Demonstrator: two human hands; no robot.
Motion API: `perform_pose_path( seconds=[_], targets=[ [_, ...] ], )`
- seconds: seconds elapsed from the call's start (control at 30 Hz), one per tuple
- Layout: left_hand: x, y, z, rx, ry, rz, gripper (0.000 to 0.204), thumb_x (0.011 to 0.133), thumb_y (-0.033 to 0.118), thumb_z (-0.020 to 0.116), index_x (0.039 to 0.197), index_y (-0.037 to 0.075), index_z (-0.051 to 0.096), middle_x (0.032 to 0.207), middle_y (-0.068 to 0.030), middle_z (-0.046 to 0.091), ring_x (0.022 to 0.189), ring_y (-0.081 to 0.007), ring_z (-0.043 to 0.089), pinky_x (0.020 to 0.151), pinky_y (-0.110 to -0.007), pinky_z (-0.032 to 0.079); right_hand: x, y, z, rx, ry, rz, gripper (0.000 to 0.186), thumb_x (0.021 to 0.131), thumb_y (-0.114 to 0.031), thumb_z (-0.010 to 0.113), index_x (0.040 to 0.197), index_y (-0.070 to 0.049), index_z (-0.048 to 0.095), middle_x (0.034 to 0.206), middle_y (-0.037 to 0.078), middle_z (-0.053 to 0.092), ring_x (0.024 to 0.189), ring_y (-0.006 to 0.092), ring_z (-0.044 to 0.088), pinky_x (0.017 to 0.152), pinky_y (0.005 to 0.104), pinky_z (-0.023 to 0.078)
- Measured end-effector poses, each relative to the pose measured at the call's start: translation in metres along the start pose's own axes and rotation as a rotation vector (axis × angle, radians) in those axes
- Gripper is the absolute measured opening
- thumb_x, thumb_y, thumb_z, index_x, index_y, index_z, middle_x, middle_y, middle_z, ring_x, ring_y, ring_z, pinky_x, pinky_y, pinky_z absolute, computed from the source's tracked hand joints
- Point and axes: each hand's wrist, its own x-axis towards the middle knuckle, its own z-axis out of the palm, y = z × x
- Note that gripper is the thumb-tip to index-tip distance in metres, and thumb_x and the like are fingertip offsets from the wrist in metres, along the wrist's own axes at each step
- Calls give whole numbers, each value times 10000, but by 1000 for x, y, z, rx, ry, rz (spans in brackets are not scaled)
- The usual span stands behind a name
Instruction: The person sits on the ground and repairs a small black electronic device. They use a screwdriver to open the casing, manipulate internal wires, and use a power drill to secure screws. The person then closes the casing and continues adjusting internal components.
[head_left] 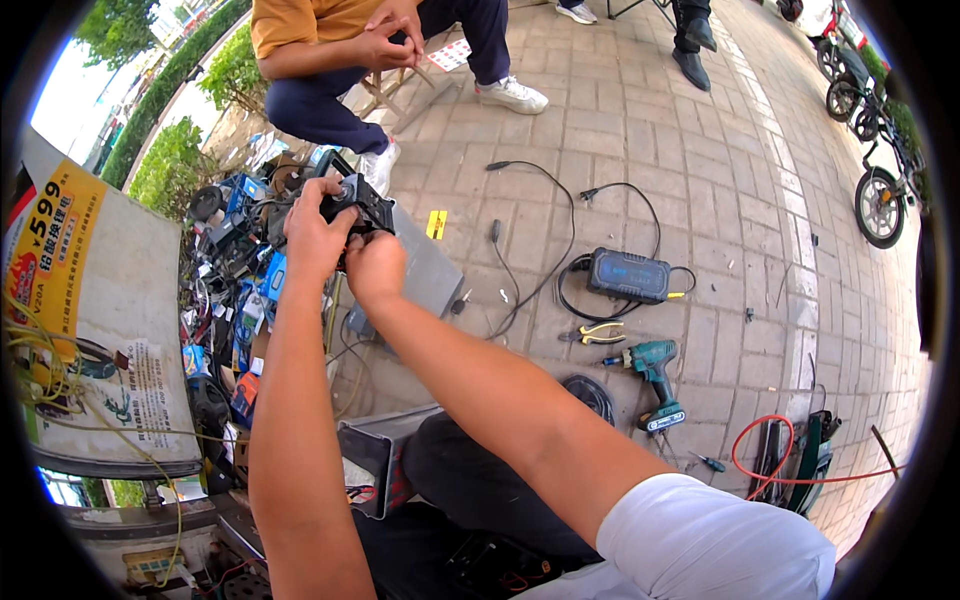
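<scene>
Over the brick-paved ground [720, 330], just above and beside the left end of a flat grey box [430, 268], the person's two bare hands meet at a boxy black plastic device [374, 206]. The left hand [314, 232] grips it from the left, fingers spread along its upper side and thumb curved toward its near face. The right hand [375, 268] lies against its near side with its fingers curled inward; whether their tips pinch something cannot be told, since the hand hides them. Left of the device spreads a jumbled heap of blue, black and orange electrical parts [240, 265]. Beyond it, a person in an orange-yellow shirt [310, 25] and dark trousers sits with hands together. Right of the grey box, a small yellow card [436, 224] lies near its far edge, and farther right rests a dark rectangular charger-like unit [628, 275] with black cables about it. Nearer the wearer lie yellow-handled pliers [598, 332], a teal-and-black cordless drill [655, 378] on its side and, lower right, a small screwdriver [709, 462] near a looped red cable [738, 450].
</scene>
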Motion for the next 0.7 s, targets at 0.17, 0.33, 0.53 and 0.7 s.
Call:
perform_pose_path(
  seconds=[0.17,0.33,0.53,0.7],
  targets=[
    [-4,8,1,6,21,-13,274,737,121,766,986,58,671,1172,-133,686,1087,-336,625,974,-418,436,-5,-8,-9,-56,30,37,230,865,-173,621,866,51,675,879,282,681,842,448,669,782,509,527],
    [-6,17,0,159,39,54,286,759,199,767,1006,70,702,1177,-119,686,1109,-296,624,1016,-445,377,-5,-10,-6,95,70,97,243,829,-172,648,832,69,679,826,266,685,790,410,684,738,468,528],
    [-7,24,2,330,27,123,289,807,242,725,1050,85,701,1219,-82,668,1146,-270,597,1031,-478,323,2,-12,-7,22,12,162,244,820,-183,664,865,56,689,896,277,684,872,438,670,784,493,525],
    [-10,33,-2,364,-9,76,303,813,203,721,1060,33,678,1211,-131,670,1162,-322,600,1025,-411,408,-3,-5,-20,-80,-45,122,231,829,-183,650,867,40,694,911,264,687,891,433,668,796,493,526]
  ],
)
